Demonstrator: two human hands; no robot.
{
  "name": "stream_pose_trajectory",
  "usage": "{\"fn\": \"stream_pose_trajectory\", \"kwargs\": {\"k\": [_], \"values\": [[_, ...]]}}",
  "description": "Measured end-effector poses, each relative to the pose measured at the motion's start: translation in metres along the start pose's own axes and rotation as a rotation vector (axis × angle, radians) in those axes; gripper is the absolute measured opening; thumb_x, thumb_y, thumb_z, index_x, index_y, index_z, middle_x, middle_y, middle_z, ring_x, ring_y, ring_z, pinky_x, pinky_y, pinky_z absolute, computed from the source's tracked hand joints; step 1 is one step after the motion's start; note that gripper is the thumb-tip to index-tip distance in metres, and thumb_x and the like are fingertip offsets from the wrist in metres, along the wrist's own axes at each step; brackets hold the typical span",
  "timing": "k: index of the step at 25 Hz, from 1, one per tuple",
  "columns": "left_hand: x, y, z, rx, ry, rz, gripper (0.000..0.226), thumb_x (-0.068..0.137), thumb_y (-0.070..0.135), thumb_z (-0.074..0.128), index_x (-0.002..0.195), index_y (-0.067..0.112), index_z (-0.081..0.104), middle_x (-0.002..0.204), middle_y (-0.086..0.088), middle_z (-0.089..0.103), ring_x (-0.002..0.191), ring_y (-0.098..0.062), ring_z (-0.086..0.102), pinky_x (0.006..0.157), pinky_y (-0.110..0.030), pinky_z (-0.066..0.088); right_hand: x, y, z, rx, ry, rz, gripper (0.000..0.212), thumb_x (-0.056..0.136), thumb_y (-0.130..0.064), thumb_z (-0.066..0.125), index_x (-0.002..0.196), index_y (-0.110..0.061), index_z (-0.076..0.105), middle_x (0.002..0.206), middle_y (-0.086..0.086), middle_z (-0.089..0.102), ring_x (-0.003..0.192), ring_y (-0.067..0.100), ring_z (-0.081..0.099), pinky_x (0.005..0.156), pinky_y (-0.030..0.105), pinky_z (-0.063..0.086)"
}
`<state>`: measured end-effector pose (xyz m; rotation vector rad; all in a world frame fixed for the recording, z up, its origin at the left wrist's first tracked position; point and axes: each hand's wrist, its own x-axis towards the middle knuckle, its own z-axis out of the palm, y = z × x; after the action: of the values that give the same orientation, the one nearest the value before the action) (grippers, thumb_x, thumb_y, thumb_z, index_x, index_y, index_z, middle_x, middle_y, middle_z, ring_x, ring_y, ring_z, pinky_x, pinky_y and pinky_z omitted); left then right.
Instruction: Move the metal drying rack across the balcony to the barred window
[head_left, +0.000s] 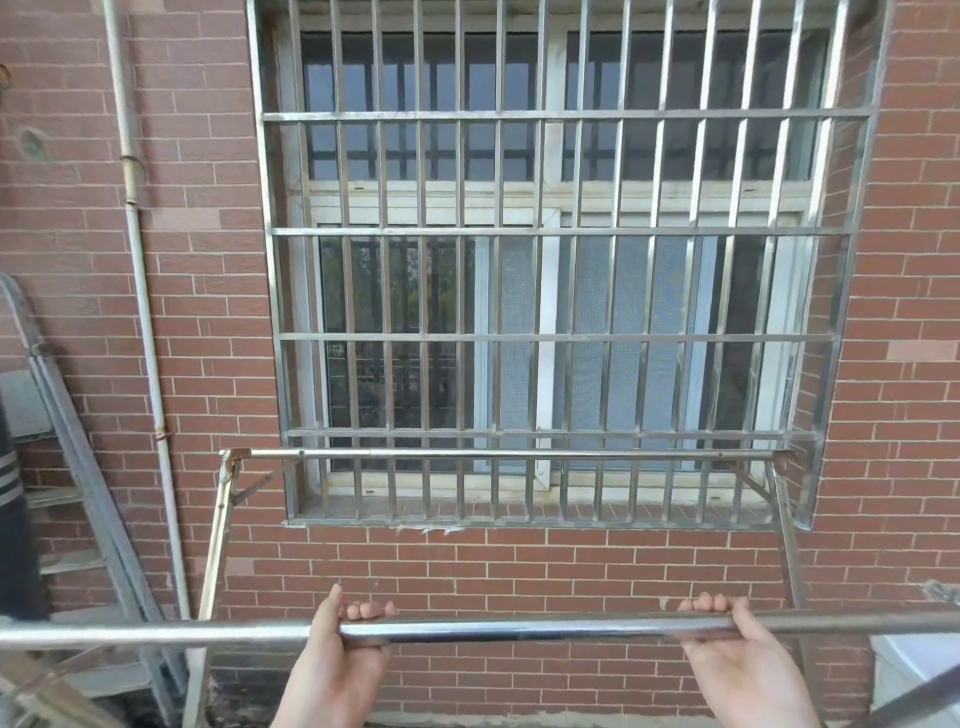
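The metal drying rack (519, 630) has a shiny near top bar running across the bottom of the head view. Its far top bar lies level just in front of the sill of the barred window (558, 260). My left hand (345, 654) grips the near bar from below, fingers curled over it. My right hand (737, 654) grips the same bar further right, also palm up. The rack's left leg slants down beside the brick wall. Its feet are hidden below the frame.
A white drainpipe (148, 338) runs down the brick wall left of the window. A grey metal ladder (88, 493) leans at the far left. A white object (914, 670) sits at the lower right edge.
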<state>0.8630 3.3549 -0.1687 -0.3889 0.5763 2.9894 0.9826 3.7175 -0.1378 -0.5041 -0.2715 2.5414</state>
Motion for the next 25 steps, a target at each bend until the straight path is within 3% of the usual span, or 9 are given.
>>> {"fn": "stream_pose_trajectory", "kwargs": {"k": [4, 10, 16, 22, 25], "values": [[0.001, 0.005, -0.002, 0.014, -0.028, 0.03, 0.037, 0.104, 0.029, 0.05, 0.071, 0.019, 0.038, 0.048, 0.004, 0.045, 0.041, -0.011, 0.049, 0.075, -0.036, 0.05, -0.015, 0.003, 0.004, -0.007, 0.006, 0.03, 0.028, 0.111, -0.023, 0.037, 0.086, -0.017, 0.047, 0.085, -0.002, 0.043, 0.076, 0.013, 0.045, 0.105, 0.036, 0.039], [-0.003, 0.01, -0.007, 0.005, -0.029, 0.042, 0.036, 0.104, 0.031, 0.049, 0.072, 0.019, 0.037, 0.049, 0.004, 0.044, 0.046, -0.01, 0.046, 0.078, -0.036, 0.045, -0.03, 0.0, 0.006, -0.018, 0.052, 0.032, 0.024, 0.111, -0.023, 0.039, 0.091, -0.015, 0.049, 0.088, -0.002, 0.045, 0.08, 0.013, 0.047, 0.105, 0.037, 0.041], [-0.001, 0.005, -0.004, 0.0, -0.035, -0.011, 0.033, 0.103, 0.027, 0.051, 0.073, 0.017, 0.04, 0.047, 0.004, 0.048, 0.041, -0.01, 0.051, 0.055, -0.034, 0.06, -0.013, 0.0, 0.004, -0.015, 0.086, -0.012, 0.027, 0.111, -0.025, 0.039, 0.089, -0.015, 0.049, 0.088, -0.002, 0.047, 0.079, 0.012, 0.05, 0.108, 0.037, 0.041], [-0.003, 0.0, -0.007, 0.019, -0.039, 0.001, 0.029, 0.099, 0.024, 0.055, 0.073, 0.016, 0.044, 0.056, 0.005, 0.048, 0.052, -0.01, 0.05, 0.073, -0.036, 0.051, -0.006, -0.004, -0.022, -0.045, -0.052, -0.005, 0.012, 0.104, -0.03, 0.047, 0.105, -0.019, 0.051, 0.099, 0.001, 0.051, 0.101, 0.018, 0.056, 0.11, 0.049, 0.04], [-0.014, 0.006, -0.01, 0.1, -0.127, 0.001, 0.021, 0.089, 0.026, 0.065, 0.08, 0.013, 0.052, 0.063, 0.0, 0.064, 0.062, -0.016, 0.067, 0.082, -0.042, 0.058, -0.009, -0.002, -0.023, -0.18, -0.056, -0.023, 0.026, 0.099, -0.031, 0.055, 0.122, -0.019, 0.05, 0.11, 0.006, 0.057, 0.114, 0.024, 0.057, 0.107, 0.052, 0.041]]}}
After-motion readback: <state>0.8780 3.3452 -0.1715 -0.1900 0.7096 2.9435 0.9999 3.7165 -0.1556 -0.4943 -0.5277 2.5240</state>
